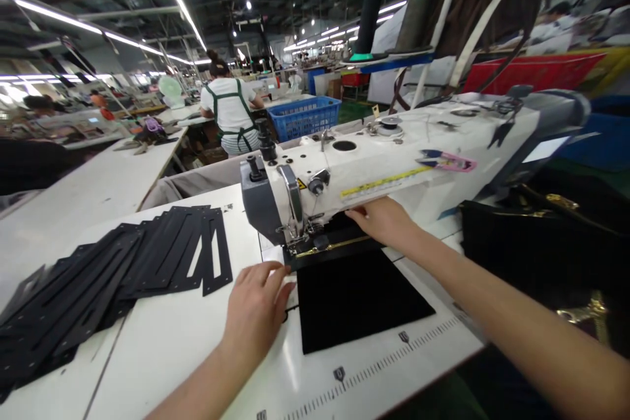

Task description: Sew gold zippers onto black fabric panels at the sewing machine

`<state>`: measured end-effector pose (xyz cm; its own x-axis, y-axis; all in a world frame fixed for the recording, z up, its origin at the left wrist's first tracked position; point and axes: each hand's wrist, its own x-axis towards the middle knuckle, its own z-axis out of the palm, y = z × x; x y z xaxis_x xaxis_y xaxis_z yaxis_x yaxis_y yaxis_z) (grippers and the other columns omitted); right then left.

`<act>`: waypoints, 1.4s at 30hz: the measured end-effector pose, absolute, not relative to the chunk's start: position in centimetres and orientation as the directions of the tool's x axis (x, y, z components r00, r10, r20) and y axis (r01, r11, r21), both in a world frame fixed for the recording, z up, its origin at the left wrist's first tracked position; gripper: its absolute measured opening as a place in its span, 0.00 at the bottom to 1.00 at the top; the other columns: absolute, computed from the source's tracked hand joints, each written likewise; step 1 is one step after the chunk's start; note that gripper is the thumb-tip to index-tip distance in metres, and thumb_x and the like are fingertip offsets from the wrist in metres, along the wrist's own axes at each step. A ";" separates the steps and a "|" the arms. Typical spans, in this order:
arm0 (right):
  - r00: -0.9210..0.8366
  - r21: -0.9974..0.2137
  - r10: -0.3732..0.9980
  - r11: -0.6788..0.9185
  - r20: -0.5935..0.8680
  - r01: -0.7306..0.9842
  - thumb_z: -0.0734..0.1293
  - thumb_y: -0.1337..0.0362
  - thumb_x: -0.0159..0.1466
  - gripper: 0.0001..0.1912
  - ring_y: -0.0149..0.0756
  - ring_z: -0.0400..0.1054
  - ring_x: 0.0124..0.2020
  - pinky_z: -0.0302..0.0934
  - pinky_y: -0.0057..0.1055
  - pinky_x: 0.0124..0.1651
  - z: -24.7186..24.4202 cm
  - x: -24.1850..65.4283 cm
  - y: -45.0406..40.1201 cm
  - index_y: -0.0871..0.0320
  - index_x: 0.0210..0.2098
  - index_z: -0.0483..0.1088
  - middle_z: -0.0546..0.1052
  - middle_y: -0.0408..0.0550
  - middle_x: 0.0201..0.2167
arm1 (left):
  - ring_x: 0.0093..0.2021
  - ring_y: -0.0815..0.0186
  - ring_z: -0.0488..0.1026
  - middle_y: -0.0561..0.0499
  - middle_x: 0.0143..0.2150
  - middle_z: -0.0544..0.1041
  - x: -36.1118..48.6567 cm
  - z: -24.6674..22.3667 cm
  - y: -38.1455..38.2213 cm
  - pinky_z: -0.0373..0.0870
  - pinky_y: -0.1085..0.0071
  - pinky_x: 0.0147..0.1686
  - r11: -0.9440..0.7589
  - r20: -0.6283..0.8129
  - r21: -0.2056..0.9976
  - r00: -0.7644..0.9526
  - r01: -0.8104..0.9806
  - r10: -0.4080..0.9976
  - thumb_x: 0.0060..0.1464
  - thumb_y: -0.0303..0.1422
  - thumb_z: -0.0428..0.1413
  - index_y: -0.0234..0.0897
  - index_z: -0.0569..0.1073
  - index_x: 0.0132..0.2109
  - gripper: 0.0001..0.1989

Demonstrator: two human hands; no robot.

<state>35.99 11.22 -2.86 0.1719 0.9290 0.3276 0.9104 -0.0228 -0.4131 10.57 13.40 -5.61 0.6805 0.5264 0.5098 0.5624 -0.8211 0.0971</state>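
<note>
A black fabric panel (pixel 359 302) lies flat on the white sewing machine table, with a gold-toothed zipper (pixel 339 247) along its far edge, under the presser foot (pixel 295 243). My left hand (pixel 258 302) is at the panel's near-left corner beside the foot, its fingers bent and pressed together on the edge. Reaching beneath the machine arm, my right hand (pixel 386 220) grips the black fabric behind the zipper; some of its fingers are hidden. The white sewing machine (pixel 394 157) carries a yellow tape measure strip (pixel 386 182) and pink-handled thread snips (pixel 447 161).
Black slotted pieces (pixel 162 252) are spread in an overlapping pile at the left. Black items with gold hardware (pixel 585 312) hang at the right. Thread cones (pixel 369 23) stand behind the machine. Beyond are a blue basket (pixel 305 117) and a co-worker in a green apron (pixel 231 102).
</note>
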 end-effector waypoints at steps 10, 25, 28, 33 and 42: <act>-0.225 -0.317 0.814 0.441 0.535 0.840 0.58 0.76 0.60 0.14 0.42 0.64 0.48 0.59 0.40 0.53 -8.0 27.2 9.7 0.69 0.44 0.69 0.73 0.57 0.45 | 0.45 0.58 0.73 0.40 0.42 0.76 11.3 -8.1 15.5 0.66 0.55 0.50 -0.857 0.523 -0.051 0.745 0.512 0.414 0.55 0.21 0.44 0.31 0.74 0.38 0.14; -0.300 -0.449 0.825 0.523 0.479 0.724 0.56 0.75 0.61 0.12 0.39 0.64 0.47 0.57 0.36 0.53 -8.2 29.2 11.7 0.61 0.32 0.70 0.73 0.51 0.34 | 0.43 0.54 0.73 0.34 0.42 0.75 11.8 -8.3 16.0 0.72 0.55 0.42 -0.896 0.568 -0.027 0.744 0.443 0.351 0.54 0.22 0.45 0.26 0.73 0.39 0.12; -0.299 -0.426 0.825 0.517 0.481 0.742 0.55 0.75 0.61 0.13 0.39 0.64 0.48 0.57 0.37 0.54 -8.2 29.2 11.5 0.63 0.34 0.70 0.74 0.52 0.36 | 0.43 0.53 0.73 0.33 0.42 0.75 11.9 -8.3 15.8 0.72 0.54 0.43 -0.895 0.556 -0.049 0.756 0.444 0.345 0.54 0.21 0.45 0.25 0.73 0.38 0.12; -0.309 -0.400 0.816 0.524 0.489 0.752 0.55 0.76 0.61 0.12 0.40 0.65 0.47 0.58 0.37 0.53 -8.3 29.1 11.5 0.64 0.36 0.70 0.73 0.55 0.39 | 0.43 0.54 0.73 0.34 0.41 0.76 12.1 -8.0 15.7 0.72 0.57 0.44 -0.892 0.549 -0.073 0.765 0.446 0.338 0.54 0.21 0.45 0.25 0.73 0.37 0.11; -0.305 -0.363 0.800 0.527 0.517 0.768 0.57 0.76 0.60 0.13 0.40 0.66 0.45 0.60 0.36 0.50 -8.7 29.4 12.6 0.62 0.36 0.71 0.74 0.53 0.35 | 0.39 0.55 0.75 0.38 0.37 0.77 12.4 -8.3 16.9 0.72 0.57 0.42 -0.882 0.556 -0.053 0.747 0.469 0.364 0.55 0.23 0.46 0.28 0.72 0.35 0.09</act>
